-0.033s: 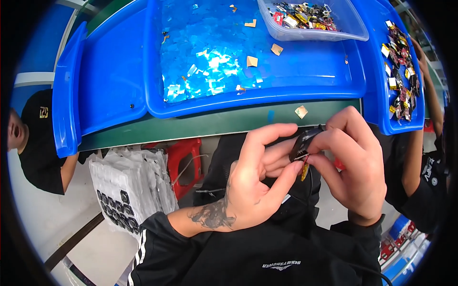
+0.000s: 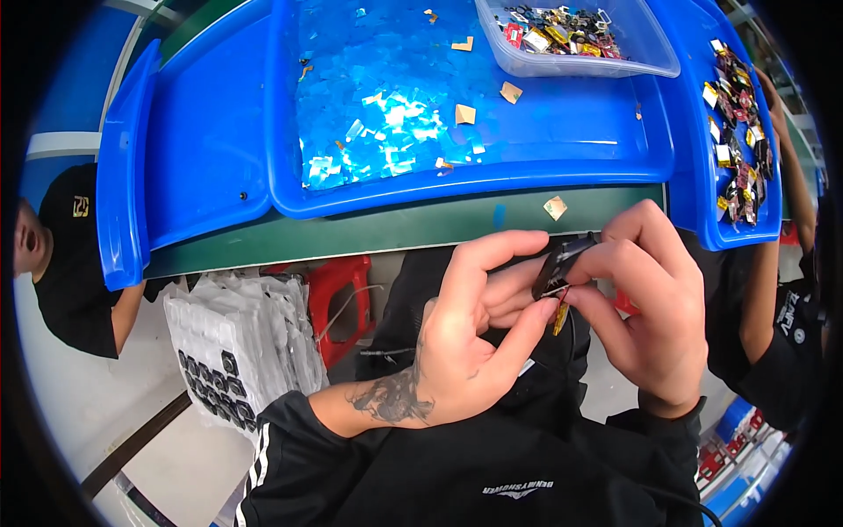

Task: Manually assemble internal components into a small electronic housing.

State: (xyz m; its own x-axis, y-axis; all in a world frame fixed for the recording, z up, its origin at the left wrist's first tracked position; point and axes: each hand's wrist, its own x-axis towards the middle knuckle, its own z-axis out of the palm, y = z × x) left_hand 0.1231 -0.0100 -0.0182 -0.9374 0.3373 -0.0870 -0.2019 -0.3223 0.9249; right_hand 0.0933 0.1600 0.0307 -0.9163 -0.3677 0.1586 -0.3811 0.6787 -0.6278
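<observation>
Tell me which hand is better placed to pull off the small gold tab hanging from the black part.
Probably the left hand: its thumb tip lies against the gold tab, while the right hand grips the black part above.

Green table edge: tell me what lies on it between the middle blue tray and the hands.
In the head view, one small gold foil scrap lies on the green table edge, between the middle blue tray and the right hand; otherwise that stretch is bare.
</observation>
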